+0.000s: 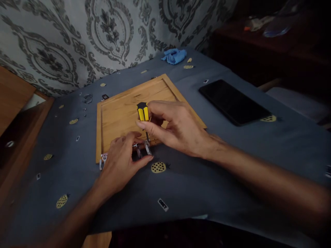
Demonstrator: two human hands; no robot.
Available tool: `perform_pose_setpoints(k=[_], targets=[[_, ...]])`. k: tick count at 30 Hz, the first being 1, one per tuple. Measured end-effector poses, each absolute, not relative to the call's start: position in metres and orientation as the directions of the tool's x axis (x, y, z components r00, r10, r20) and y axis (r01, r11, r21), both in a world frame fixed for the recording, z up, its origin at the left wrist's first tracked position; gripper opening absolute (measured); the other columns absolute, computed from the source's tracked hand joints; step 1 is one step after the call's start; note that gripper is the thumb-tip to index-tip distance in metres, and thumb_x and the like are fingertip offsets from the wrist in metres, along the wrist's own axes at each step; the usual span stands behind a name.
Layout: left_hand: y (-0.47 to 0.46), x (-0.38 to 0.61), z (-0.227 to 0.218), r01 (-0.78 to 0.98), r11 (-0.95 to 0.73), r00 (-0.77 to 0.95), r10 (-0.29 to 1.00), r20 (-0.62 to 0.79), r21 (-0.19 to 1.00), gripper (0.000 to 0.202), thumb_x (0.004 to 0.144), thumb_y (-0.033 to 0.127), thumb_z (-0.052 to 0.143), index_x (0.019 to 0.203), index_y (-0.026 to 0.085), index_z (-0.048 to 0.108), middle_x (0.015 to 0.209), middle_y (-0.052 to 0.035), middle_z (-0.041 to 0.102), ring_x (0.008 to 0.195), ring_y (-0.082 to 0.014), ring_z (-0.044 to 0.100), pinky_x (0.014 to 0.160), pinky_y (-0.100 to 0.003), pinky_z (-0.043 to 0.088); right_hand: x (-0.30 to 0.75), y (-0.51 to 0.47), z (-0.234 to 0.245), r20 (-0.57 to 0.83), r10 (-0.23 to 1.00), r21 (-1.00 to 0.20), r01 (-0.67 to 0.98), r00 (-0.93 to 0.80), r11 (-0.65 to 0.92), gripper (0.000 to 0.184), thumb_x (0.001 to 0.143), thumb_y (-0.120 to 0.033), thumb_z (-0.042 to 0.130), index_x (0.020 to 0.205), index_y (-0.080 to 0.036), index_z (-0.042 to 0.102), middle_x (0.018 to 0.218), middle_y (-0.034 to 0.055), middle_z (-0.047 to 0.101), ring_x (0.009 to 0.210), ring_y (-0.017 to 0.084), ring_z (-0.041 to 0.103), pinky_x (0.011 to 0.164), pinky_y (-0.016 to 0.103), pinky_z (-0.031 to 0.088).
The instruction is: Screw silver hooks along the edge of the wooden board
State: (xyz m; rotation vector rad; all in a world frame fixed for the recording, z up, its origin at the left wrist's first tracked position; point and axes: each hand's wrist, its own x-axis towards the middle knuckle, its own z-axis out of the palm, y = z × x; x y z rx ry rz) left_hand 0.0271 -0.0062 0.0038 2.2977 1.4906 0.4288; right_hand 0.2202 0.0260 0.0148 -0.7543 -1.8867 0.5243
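Note:
A wooden panel (121, 110) with a raised frame lies flat on a grey-blue cloth. My right hand (176, 129) is closed round a screwdriver with a yellow and black handle (142, 111), held upright with its tip down at the panel's near edge. Beside the tip sits a small metal hinge (144, 148). My left hand (121, 162) rests on that near edge, fingers curled over the hinge and steadying it. A second metal hinge (102, 160) sticks out at the panel's near left corner.
A black phone (232, 101) lies to the right on the cloth (207, 179). A crumpled blue rag (174, 55) sits at the far edge by the patterned wall. Small screws and metal bits (87, 100) lie left of the panel. Wooden furniture (15, 103) stands at left.

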Motion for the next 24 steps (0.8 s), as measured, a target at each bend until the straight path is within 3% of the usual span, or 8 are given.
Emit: perform_pose_setpoints(k=[6,12,19,24], targets=[[-0.006,0.028,0.004,0.809,-0.404,0.410,0.908,0.082,0.426,0.039,0.080,0.032,0.078,0.109,0.023,0.053,0.104,-0.0038,0.073,0.098,-0.0289,0.067,0.087,-0.047,0.049,0.219,0.026,0.015,0.655,0.678,-0.617,0.283,-0.333,0.735,0.029,0.094,-0.023,0.061,0.070,-0.018,0.046,0.068,-0.0044,0.047,0.062,0.008,0.043,0.060,0.024,0.034],[-0.008,0.028,0.008,0.814,-0.425,0.437,0.897,0.064,0.397,0.042,0.078,0.031,0.079,0.109,0.023,0.052,0.108,-0.0054,0.072,0.100,-0.0310,0.066,0.088,-0.051,0.048,0.220,0.025,0.017,0.620,0.707,-0.655,0.273,-0.340,0.705,0.028,0.095,-0.028,0.059,0.072,-0.018,0.048,0.068,-0.0037,0.050,0.061,0.008,0.045,0.058,0.025,0.034],[-0.008,0.022,0.011,0.809,-0.461,0.444,0.886,0.134,0.366,0.051,0.078,0.036,0.081,0.119,0.022,0.052,0.116,-0.0073,0.071,0.108,-0.0311,0.066,0.094,-0.051,0.048,0.220,0.027,0.017,0.641,0.687,-0.605,0.326,-0.342,0.726,0.028,0.095,-0.031,0.060,0.073,-0.018,0.049,0.066,-0.0033,0.051,0.059,0.008,0.047,0.056,0.024,0.034],[-0.021,0.014,0.044,0.740,-0.511,0.421,0.859,0.291,0.438,0.025,0.089,0.031,0.069,0.112,0.028,0.058,0.108,-0.0005,0.072,0.100,-0.0230,0.068,0.088,-0.041,0.053,0.221,0.028,0.016,0.609,0.727,-0.619,0.381,-0.318,0.686,0.031,0.095,-0.039,0.061,0.074,-0.017,0.056,0.065,-0.0026,0.053,0.059,0.009,0.049,0.057,0.025,0.036]])
